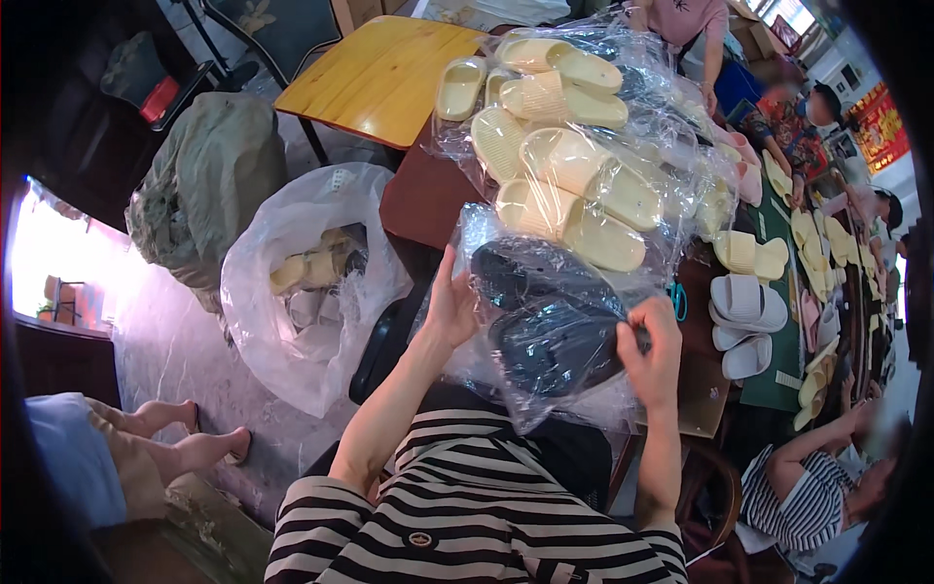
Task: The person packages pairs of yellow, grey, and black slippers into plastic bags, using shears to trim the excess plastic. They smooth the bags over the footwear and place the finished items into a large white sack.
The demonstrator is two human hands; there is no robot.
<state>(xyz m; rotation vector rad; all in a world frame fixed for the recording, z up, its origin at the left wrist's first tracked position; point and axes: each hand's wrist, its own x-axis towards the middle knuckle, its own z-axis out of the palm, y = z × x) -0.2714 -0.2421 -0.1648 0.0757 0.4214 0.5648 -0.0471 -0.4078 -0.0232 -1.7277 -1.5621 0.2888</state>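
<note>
A clear plastic bag with a pair of dark slippers inside is held up in front of me. My left hand grips its left side, with some fingers hidden behind the plastic. At the right edge, the bent fingers of my right hand pinch the film near the slippers. Just beyond lies a heap of cream slippers in clear bags on the table, close to the held bag. The crinkled film reflects light and blurs the dark slippers' outlines.
To my left, a large white plastic sack holds bagged slippers. A yellow wooden table stands beyond it. On the right are grey slippers, teal-handled scissors and a green mat. Several people sit or stand around the long table.
</note>
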